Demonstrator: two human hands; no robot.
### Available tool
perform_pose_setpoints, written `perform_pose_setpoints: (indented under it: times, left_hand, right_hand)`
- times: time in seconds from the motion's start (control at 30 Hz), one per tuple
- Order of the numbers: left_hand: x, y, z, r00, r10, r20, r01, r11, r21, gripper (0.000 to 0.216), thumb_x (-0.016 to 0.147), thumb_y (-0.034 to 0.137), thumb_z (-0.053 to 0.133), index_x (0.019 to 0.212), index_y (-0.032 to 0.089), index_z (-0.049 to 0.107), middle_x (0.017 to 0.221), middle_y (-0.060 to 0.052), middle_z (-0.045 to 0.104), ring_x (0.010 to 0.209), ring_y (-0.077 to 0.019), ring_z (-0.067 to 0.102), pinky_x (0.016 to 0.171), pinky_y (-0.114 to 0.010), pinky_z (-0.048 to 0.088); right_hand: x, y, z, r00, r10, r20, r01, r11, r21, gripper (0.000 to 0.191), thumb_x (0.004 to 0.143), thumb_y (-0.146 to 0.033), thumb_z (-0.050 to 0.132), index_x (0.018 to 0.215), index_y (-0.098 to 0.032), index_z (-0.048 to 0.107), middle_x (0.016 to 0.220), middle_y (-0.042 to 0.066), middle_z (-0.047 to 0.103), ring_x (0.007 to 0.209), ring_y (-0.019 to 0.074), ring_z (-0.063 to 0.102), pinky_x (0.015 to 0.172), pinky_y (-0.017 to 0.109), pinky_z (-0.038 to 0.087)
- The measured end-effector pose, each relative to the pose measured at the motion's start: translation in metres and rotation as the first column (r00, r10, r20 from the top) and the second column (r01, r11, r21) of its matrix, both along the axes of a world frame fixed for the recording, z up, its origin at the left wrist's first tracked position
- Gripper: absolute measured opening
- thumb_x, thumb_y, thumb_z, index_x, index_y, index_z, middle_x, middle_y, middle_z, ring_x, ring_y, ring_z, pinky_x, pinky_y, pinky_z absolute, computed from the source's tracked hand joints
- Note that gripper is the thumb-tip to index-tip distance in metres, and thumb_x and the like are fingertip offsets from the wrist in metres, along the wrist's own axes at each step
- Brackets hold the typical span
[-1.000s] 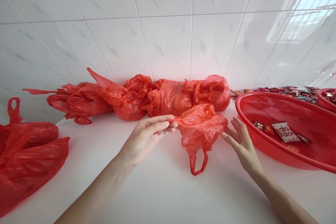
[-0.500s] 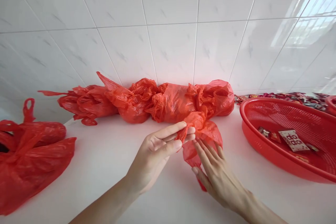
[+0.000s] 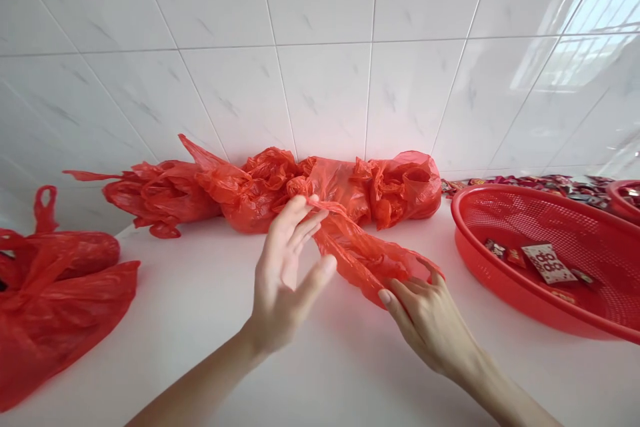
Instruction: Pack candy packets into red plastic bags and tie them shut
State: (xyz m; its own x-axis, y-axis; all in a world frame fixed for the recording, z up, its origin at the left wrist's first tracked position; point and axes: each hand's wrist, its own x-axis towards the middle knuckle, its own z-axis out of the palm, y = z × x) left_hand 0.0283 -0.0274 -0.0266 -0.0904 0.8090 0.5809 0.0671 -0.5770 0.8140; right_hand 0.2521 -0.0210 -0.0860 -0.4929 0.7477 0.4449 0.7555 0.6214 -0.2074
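Note:
A thin red plastic bag (image 3: 355, 250) is stretched between my two hands above the white table. The fingers of my left hand (image 3: 287, 273) are extended and the thumb stands well apart; one end of the bag lies against the fingertips. On the other side, my right hand (image 3: 425, 317) grips the bag's edge, with its fingers partly inside the opening and the thumb outside. The bag hangs slack in the middle, and nothing can be made out inside it.
Several knotted red bags (image 3: 255, 193) line the tiled wall. More red bags (image 3: 75, 307) lie at the left. A red plastic basket (image 3: 500, 293) on the right holds a few small packets (image 3: 547, 262). Behind it, many wrapped pieces (image 3: 555, 185) are spread along the wall.
The bunched bag has been drawn out into a long span. My left hand has moved up and left and its pinch has opened; my right hand has shifted right and closed on the edge.

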Motion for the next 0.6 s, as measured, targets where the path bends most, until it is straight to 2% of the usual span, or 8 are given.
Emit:
perform_pose_setpoints:
  times: [0.1,0.13,0.2,0.27,0.37,0.47,0.53,0.6]
  left_hand:
    - [0.003,-0.008,-0.012,0.926,0.022,-0.377,0.106,0.943,0.314,0.053,0.080,0.010,0.069,0.126,0.035,0.065,0.129,-0.006,0.067,0.122,-0.0317,0.063,0.106,-0.051,0.049]
    - [0.005,-0.010,-0.015,0.857,-0.006,-0.516,0.203,0.923,0.327,0.043,0.080,0.010,0.067,0.117,0.032,0.070,0.119,-0.007,0.070,0.113,-0.0309,0.067,0.100,-0.048,0.052]
    - [0.009,-0.010,-0.016,0.680,-0.095,-0.727,0.369,0.901,0.228,0.028,0.085,0.014,0.061,0.106,0.026,0.075,0.103,-0.010,0.074,0.095,-0.0275,0.070,0.090,-0.043,0.054]
    - [0.014,-0.006,-0.014,0.559,-0.133,-0.818,0.408,0.903,0.132,0.026,0.092,0.017,0.054,0.103,0.021,0.076,0.100,-0.013,0.075,0.092,-0.0263,0.068,0.091,-0.044,0.053]
    - [0.019,0.004,-0.012,0.467,-0.069,-0.881,0.280,0.957,0.074,0.030,0.099,0.023,0.047,0.100,0.019,0.077,0.119,-0.016,0.072,0.114,-0.0314,0.063,0.110,-0.057,0.039]
    - [0.013,0.015,-0.018,0.389,0.045,-0.920,0.023,0.998,0.058,0.030,0.099,0.028,0.049,0.102,0.021,0.077,0.143,-0.017,0.058,0.137,-0.0387,0.047,0.117,-0.073,0.019]
    - [0.005,0.022,-0.024,0.342,0.128,-0.931,-0.162,0.984,0.076,0.025,0.096,0.028,0.054,0.099,0.017,0.076,0.153,-0.021,0.048,0.143,-0.0445,0.039,0.115,-0.077,0.018]
    - [-0.005,0.027,-0.026,0.305,0.194,-0.932,-0.296,0.950,0.101,0.020,0.091,0.028,0.060,0.087,0.014,0.073,0.158,-0.024,0.039,0.139,-0.0498,0.042,0.111,-0.076,0.027]
  right_hand:
    - [-0.001,-0.002,0.002,0.997,0.074,-0.018,-0.075,0.997,-0.018,0.043,0.108,-0.027,0.032,0.074,-0.021,0.057,0.061,-0.002,0.061,0.055,0.0147,0.055,0.101,0.048,0.035]
    - [-0.001,-0.002,0.002,0.995,0.093,-0.024,-0.094,0.995,-0.021,0.043,0.108,-0.027,0.032,0.074,-0.021,0.058,0.061,-0.001,0.062,0.056,0.0152,0.055,0.101,0.048,0.035]
    - [-0.001,-0.002,0.002,0.990,0.137,-0.039,-0.138,0.990,-0.026,0.043,0.107,-0.027,0.033,0.074,-0.021,0.059,0.064,0.001,0.064,0.059,0.0166,0.057,0.093,0.046,0.040]
    - [-0.001,-0.003,0.001,0.979,0.195,-0.060,-0.197,0.980,-0.021,0.043,0.107,-0.028,0.032,0.075,-0.020,0.060,0.067,0.003,0.066,0.063,0.0179,0.058,0.083,0.040,0.043]
    - [-0.003,-0.003,-0.001,0.964,0.261,-0.050,-0.262,0.965,-0.021,0.043,0.108,-0.033,0.033,0.080,-0.019,0.062,0.072,0.005,0.067,0.068,0.0190,0.058,0.071,0.033,0.041]
    - [-0.004,-0.004,0.000,0.957,0.289,0.016,-0.287,0.954,-0.083,0.046,0.109,-0.037,0.032,0.079,-0.019,0.061,0.069,0.003,0.063,0.068,0.0188,0.055,0.068,0.031,0.038]
    - [-0.004,-0.004,0.003,0.953,0.300,0.049,-0.291,0.947,-0.138,0.046,0.109,-0.037,0.031,0.078,-0.019,0.059,0.070,0.003,0.062,0.069,0.0186,0.054,0.067,0.030,0.036]
    - [-0.003,-0.003,0.006,0.951,0.300,0.073,-0.285,0.944,-0.167,0.046,0.109,-0.036,0.031,0.078,-0.019,0.059,0.071,0.003,0.063,0.069,0.0184,0.054,0.066,0.030,0.035]
